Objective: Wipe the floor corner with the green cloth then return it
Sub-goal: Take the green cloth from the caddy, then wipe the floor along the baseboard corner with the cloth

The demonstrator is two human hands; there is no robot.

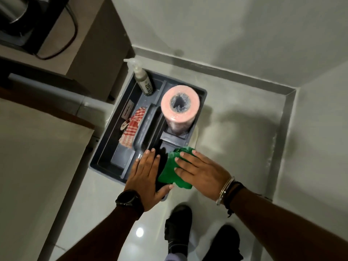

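The green cloth (170, 169) hangs over the near right end of a grey caddy (105, 161) on the pale tiled floor. My right hand (201, 172) lies flat on top of the cloth, fingers spread. My left hand (145, 176) is beside it on the left, palm down, with the thumb tucked under the cloth's lower edge and the fingers over the caddy's rim. The floor corner (282, 98) lies to the upper right, where two grey skirtings meet.
In the caddy stand a spray bottle (143, 80), a pink roll (179, 108) and a red-checked rag (132, 127). Wooden furniture (47, 147) fills the left side. My black shoes (178, 228) stand on the floor below the caddy.
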